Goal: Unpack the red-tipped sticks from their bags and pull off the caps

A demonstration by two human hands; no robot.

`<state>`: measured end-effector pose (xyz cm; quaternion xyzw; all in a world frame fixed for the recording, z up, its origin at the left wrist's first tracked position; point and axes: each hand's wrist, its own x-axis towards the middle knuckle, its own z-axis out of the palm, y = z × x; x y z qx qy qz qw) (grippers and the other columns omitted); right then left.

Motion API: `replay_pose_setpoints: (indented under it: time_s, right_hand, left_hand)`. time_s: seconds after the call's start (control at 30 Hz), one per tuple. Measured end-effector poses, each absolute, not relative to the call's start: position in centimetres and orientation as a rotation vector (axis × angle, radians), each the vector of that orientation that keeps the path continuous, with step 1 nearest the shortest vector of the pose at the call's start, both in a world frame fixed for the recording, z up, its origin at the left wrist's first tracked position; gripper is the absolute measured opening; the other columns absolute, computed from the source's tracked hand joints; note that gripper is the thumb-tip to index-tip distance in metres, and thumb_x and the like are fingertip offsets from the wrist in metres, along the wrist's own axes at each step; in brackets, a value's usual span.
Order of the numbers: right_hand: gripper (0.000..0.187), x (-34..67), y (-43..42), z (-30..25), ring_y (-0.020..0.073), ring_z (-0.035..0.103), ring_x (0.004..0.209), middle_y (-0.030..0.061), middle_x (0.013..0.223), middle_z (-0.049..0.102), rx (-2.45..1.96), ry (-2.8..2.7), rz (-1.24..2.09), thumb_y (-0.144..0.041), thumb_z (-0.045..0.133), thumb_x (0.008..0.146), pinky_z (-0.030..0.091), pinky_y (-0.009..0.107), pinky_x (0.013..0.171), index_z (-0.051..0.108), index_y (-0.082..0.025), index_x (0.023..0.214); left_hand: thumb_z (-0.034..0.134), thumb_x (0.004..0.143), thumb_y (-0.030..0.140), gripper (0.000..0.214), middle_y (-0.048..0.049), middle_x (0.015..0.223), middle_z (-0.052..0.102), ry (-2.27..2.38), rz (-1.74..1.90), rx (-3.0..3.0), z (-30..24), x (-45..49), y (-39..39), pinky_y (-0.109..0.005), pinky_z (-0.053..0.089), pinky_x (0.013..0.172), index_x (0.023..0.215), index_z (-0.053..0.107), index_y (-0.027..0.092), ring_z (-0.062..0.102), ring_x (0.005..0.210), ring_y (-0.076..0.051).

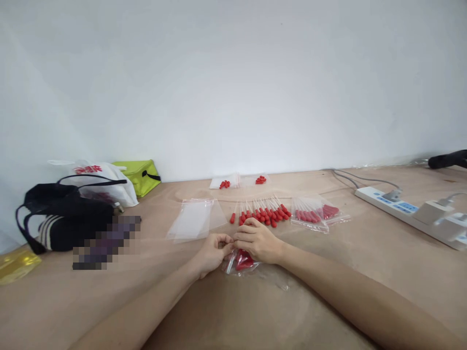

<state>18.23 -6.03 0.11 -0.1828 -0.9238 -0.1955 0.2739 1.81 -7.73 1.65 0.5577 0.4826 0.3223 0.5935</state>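
Both hands meet over a clear plastic zip bag [230, 266] with red-tipped sticks [243, 260] inside it. My left hand [215, 252] pinches the bag's left upper edge between thumb and fingers. My right hand [258, 240] is bent over the top of the same bag, its fingertips closed near the left thumb and hiding part of the bag. Just beyond the hands lies a loose pile of red-headed sticks [268, 214] with pale shafts. Flat zip bags [193, 218] are at the left of the pile, and filled bags [315, 214] at its right.
Two more bags with red pieces [224, 184] lie by the wall. On the left are a black bag [73, 218], a white plastic bag [109, 182], a lime-green bag [140, 177] and a yellow packet [18, 266]. A white power strip [412, 214] with plugs and cables sits right.
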Motion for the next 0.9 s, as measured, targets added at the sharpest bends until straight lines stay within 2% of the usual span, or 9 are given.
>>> replay_pose_setpoints:
  time_s: [0.2,0.4,0.53,0.63,0.73,0.8,0.9]
  right_hand:
    - [0.023,18.1,-5.8,0.0,0.0127,0.048,0.083,0.0039,0.086,0.062,-0.422,-2.511,-0.446,-0.016,0.036,0.088,0.035,0.030,0.081,0.056,-0.017,0.077]
    - [0.024,18.0,-5.9,0.0,0.0137,0.049,0.079,0.0054,0.079,0.062,-0.408,-2.452,-0.367,-0.017,0.036,0.087,0.041,0.028,0.077,0.057,-0.015,0.075]
    - [0.024,18.4,-6.1,0.5,0.0135,0.051,0.085,0.0075,0.086,0.062,-0.388,-2.392,-0.285,-0.014,0.033,0.087,0.041,0.029,0.083,0.057,-0.014,0.082]
    - [0.021,19.3,-6.3,0.9,0.0151,0.050,0.098,0.0091,0.099,0.060,-0.478,-2.357,-0.144,-0.020,0.037,0.087,0.040,0.032,0.088,0.056,-0.015,0.095]
    - [0.032,20.5,-6.8,0.9,0.0172,0.045,0.108,0.0106,0.115,0.052,-0.748,-2.250,0.075,-0.030,0.043,0.085,0.039,0.035,0.090,0.047,-0.017,0.114]
    - [0.036,21.3,-7.6,0.6,0.0176,0.045,0.108,0.0107,0.116,0.050,-0.893,-2.170,0.188,-0.034,0.044,0.085,0.039,0.036,0.090,0.045,-0.017,0.117]
    - [0.044,22.4,-9.3,-0.1,0.0196,0.047,0.106,0.0111,0.115,0.050,-0.979,-2.196,0.289,-0.042,0.050,0.080,0.039,0.036,0.089,0.047,-0.017,0.117]
  left_hand:
    - [0.071,0.047,0.052,0.045,0.0040,0.050,0.049,1.158,0.801,1.398,1.1,1.9,-7.7,-0.019,0.029,0.046,0.054,0.050,0.013,0.041,0.048,-0.008]
    - [0.069,0.052,0.045,0.037,0.0040,0.049,0.049,1.192,0.814,1.432,0.9,2.1,-7.5,-0.019,0.029,0.047,0.053,0.050,0.013,0.041,0.048,-0.008]
    - [0.066,0.056,0.039,0.029,0.0049,0.047,0.047,1.281,0.859,1.479,0.8,2.1,-7.5,-0.020,0.028,0.046,0.054,0.052,0.013,0.039,0.046,-0.008]
    - [0.062,0.061,0.036,0.023,0.0030,0.053,0.052,1.271,0.832,1.524,0.9,1.9,-7.7,-0.020,0.031,0.048,0.062,0.057,0.013,0.043,0.049,-0.009]
    - [0.060,0.063,0.029,0.019,0.0054,0.054,0.049,1.288,0.924,1.549,0.8,1.6,-7.8,-0.019,0.032,0.047,0.074,0.055,0.014,0.040,0.046,-0.007]
    - [0.058,0.064,0.026,0.015,0.0065,0.054,0.047,1.272,0.982,1.582,0.5,1.5,-7.8,-0.018,0.031,0.045,0.074,0.053,0.016,0.039,0.045,-0.006]
    - [0.053,0.068,0.026,0.013,0.0020,0.061,0.053,1.206,0.939,1.647,-0.2,1.3,-7.5,-0.019,0.036,0.048,0.072,0.056,0.014,0.047,0.050,-0.008]
